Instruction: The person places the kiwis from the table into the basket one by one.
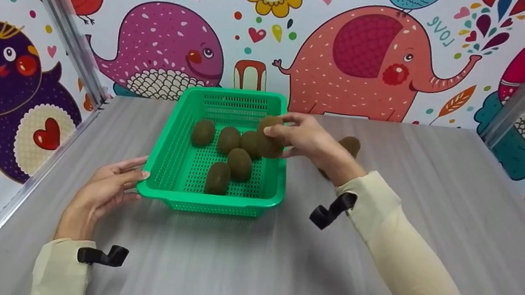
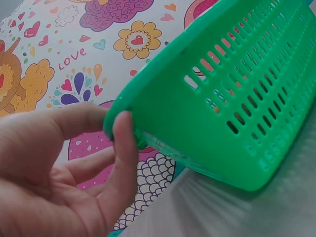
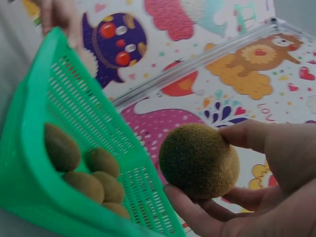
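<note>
A green plastic basket (image 1: 276, 191) with perforated walls stands on the table, with several brown, fuzzy kiwis (image 1: 239, 165) lying inside. My left hand (image 1: 105, 186) pinches the basket's rim at its near left corner; in the left wrist view the thumb and a finger (image 2: 84, 118) clasp the rim from both sides. My right hand (image 1: 310, 139) holds one kiwi (image 3: 197, 160) between thumb and fingertips, above the basket's right side. Behind the right wrist, another kiwi (image 1: 350, 145) lies on the table, partly hidden by the hand.
The grey wood-grain table (image 1: 224, 266) runs back to a wall (image 1: 268, 39) printed with cartoon animals. Metal corner posts (image 1: 63, 19) rise at the left and right. Each sleeve cuff carries a black bracket (image 1: 103, 255).
</note>
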Demonstrator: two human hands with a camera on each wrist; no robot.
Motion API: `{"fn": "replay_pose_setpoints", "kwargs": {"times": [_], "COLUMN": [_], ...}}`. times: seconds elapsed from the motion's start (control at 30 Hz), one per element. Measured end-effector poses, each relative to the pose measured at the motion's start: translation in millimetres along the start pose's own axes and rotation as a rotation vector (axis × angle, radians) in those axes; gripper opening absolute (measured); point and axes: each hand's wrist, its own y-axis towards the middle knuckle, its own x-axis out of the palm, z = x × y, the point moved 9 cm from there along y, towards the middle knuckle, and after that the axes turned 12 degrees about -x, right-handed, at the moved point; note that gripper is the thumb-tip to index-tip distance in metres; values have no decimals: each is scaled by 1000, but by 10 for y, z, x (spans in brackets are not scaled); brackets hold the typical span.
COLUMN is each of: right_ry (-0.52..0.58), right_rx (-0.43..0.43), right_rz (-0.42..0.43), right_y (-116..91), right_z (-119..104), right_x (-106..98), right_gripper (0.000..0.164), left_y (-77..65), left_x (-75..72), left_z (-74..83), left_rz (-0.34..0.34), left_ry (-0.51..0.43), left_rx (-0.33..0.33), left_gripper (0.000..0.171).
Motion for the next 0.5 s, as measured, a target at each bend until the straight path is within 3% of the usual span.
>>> {"fn": "replay_pose_setpoints", "kwargs": {"times": [0.13,0.5], "right_ry": [-68,-91], "right_rx": [30,89], "right_rz": [-30,-100], "right_y": [53,93], "right_z": [87,151], "right_x": [112,314], "right_gripper": [63,64], "left_y": [1,13], "left_x": [-1,14], "left_z": [-6,-2], "left_rz": [2,2], "left_ry": [-4,-5], "left_rx": [-1,6], "left_gripper": [73,72]}}
